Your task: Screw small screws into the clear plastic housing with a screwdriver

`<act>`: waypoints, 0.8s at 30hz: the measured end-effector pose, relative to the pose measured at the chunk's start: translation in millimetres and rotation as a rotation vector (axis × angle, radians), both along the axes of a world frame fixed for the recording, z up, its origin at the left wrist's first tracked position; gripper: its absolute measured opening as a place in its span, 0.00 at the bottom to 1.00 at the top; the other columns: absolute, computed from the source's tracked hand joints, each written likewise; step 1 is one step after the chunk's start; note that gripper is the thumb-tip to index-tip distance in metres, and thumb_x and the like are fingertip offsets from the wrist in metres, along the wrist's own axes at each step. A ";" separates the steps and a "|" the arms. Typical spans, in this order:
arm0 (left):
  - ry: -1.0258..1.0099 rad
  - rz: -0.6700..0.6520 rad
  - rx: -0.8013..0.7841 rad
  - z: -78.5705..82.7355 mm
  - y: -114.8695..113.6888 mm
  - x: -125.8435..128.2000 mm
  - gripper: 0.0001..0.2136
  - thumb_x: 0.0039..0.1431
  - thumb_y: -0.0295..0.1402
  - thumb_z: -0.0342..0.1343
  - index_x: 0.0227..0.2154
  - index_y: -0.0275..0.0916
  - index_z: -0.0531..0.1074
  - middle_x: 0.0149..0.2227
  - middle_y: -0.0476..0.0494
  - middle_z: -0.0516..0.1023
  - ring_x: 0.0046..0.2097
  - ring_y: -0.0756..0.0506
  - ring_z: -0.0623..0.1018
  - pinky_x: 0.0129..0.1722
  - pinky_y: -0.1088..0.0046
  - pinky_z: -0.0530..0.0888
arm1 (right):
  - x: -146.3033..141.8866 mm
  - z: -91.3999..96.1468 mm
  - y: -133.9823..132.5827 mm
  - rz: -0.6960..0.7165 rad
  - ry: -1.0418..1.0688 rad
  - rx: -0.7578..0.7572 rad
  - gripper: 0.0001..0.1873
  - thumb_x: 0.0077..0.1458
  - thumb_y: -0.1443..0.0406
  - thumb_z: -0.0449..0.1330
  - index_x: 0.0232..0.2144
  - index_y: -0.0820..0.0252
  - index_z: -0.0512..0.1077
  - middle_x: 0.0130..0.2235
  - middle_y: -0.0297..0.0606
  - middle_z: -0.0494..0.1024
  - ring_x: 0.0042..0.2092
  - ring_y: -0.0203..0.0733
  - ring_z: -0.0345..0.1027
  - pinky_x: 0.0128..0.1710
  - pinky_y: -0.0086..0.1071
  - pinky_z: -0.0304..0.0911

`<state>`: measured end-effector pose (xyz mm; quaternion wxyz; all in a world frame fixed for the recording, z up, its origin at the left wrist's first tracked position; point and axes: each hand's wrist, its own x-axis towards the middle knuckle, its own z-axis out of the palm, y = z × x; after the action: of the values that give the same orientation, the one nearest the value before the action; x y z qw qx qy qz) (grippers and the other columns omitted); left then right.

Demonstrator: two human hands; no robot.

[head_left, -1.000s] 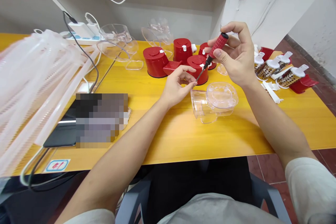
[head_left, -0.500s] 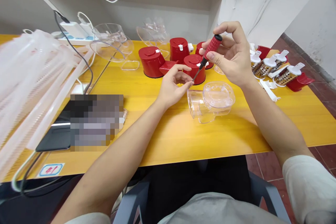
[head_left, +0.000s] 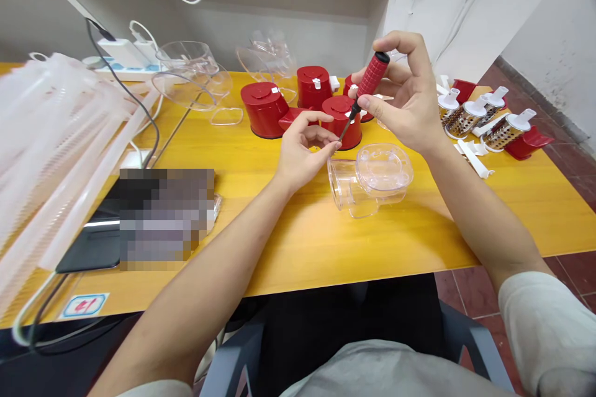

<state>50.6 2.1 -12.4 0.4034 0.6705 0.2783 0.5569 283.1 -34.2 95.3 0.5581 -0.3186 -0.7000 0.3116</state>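
The right hand [head_left: 412, 108] has its fingers clamped on the screwdriver [head_left: 372, 76]; the left hand [head_left: 300, 158] pinches fingers together at its tip, anything between them too small to tell.

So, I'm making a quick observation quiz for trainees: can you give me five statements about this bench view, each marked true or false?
1. The right hand holds a red-handled screwdriver. True.
2. The left hand grips the screwdriver's handle. False: its fingertips are down by the shaft's tip; anything pinched there is too small to tell.
3. A transparent plastic housing lies on the table, nearer the person than the red bases. True.
4. The perforated metal drums lie at the person's far left. False: they are on the right.
5. The screwdriver's shaft points upward. False: it slants downward.
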 end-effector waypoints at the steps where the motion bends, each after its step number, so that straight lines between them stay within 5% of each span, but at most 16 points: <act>1: 0.000 0.005 0.000 0.4 -0.3 0.2 0.35 0.52 0.56 0.88 0.54 0.46 0.78 0.36 0.49 0.88 0.35 0.44 0.88 0.39 0.66 0.84 | -0.1 0.3 -0.6 0.002 -0.006 -0.001 0.45 0.55 0.37 0.81 0.62 0.40 0.66 0.56 0.33 0.89 0.51 0.40 0.90 0.54 0.40 0.91; 9: -0.016 0.025 -0.001 1.8 -2.4 2.5 0.34 0.51 0.55 0.88 0.52 0.46 0.79 0.36 0.48 0.89 0.34 0.45 0.87 0.35 0.67 0.81 | -0.2 2.3 2.5 -0.050 0.018 0.028 0.47 0.51 0.33 0.81 0.63 0.39 0.69 0.59 0.36 0.85 0.54 0.41 0.88 0.62 0.44 0.92; 13: -0.014 0.031 -0.008 2.8 -3.1 2.8 0.34 0.51 0.56 0.88 0.52 0.46 0.79 0.36 0.47 0.90 0.34 0.44 0.88 0.35 0.67 0.81 | -1.0 3.9 2.9 -0.074 0.031 0.063 0.46 0.50 0.33 0.81 0.61 0.38 0.69 0.69 0.34 0.78 0.58 0.39 0.86 0.60 0.39 0.92; 18: 0.010 0.022 0.012 2.3 -3.8 2.8 0.33 0.54 0.56 0.87 0.53 0.47 0.78 0.38 0.48 0.88 0.35 0.44 0.88 0.36 0.66 0.81 | -1.5 4.5 3.9 -0.088 0.031 0.078 0.49 0.47 0.29 0.81 0.61 0.37 0.69 0.69 0.33 0.76 0.59 0.41 0.85 0.58 0.40 0.92; 24: -0.009 -0.015 0.053 1.6 1.0 -1.2 0.34 0.59 0.61 0.81 0.59 0.49 0.76 0.53 0.40 0.88 0.44 0.43 0.87 0.44 0.64 0.84 | 0.7 9.7 -3.5 -0.114 0.022 0.069 0.47 0.52 0.31 0.80 0.63 0.36 0.68 0.73 0.31 0.76 0.61 0.40 0.85 0.59 0.37 0.93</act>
<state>49.4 3.0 -10.8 0.3908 0.6806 0.2569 0.5640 283.8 -37.7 105.0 0.5933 -0.3350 -0.6849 0.2584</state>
